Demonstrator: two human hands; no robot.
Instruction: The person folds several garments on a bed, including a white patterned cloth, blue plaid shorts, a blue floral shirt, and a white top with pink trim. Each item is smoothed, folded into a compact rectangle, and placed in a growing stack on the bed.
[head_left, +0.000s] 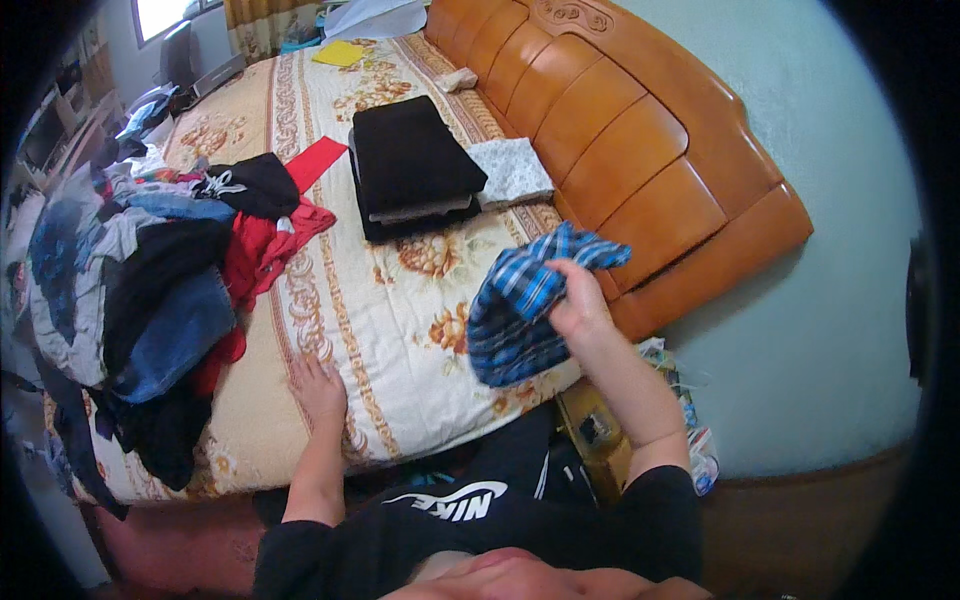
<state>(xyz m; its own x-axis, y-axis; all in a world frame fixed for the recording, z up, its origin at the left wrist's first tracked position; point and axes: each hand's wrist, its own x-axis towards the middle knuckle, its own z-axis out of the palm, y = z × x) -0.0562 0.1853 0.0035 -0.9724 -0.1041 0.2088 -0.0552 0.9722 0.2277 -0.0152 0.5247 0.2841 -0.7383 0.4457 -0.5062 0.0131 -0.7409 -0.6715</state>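
Note:
My right hand (581, 304) grips a blue-and-black plaid cloth garment (517, 322), bunched at the top and hanging down over the near right part of the bed. Its exact kind I cannot tell. My left hand (319, 390) rests flat on the floral bedspread (390, 405), fingers spread and holding nothing. Beyond my hands stands a stack of folded clothes (412, 161) with a black piece on top. A folded white patterned cloth (510, 171) lies beside the stack, against the headboard side. To the left of my left hand spreads a heap of loose clothes (165, 285).
A padded brown headboard (600, 127) bounds the bed on the right. A red flat piece (316, 163) lies between heap and stack. Farther off are a yellow cloth (339, 52) and a small pale cloth (456, 79). A wooden nightstand (596, 427) stands below my right forearm.

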